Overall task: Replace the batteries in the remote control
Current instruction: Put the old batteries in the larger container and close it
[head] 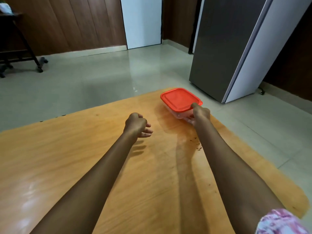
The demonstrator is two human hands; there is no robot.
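Note:
A clear plastic container with a red lid [179, 99] sits near the far right corner of the wooden table [84, 157]. My right hand [200, 114] grips the container's near corner, thumb on the lid's edge and fingers under the clear wall. Hovering just above the table to the left of the container, my left hand [137, 124] holds nothing, its fingers loosely curled and apart. No remote control or batteries are visible; the container's contents are hidden by the lid.
Small dark crumbs [197, 146] lie on the table beside my right forearm. A grey refrigerator [236, 48] stands on the tiled floor beyond the table at right. A dark wheeled stand [22, 53] is at far left.

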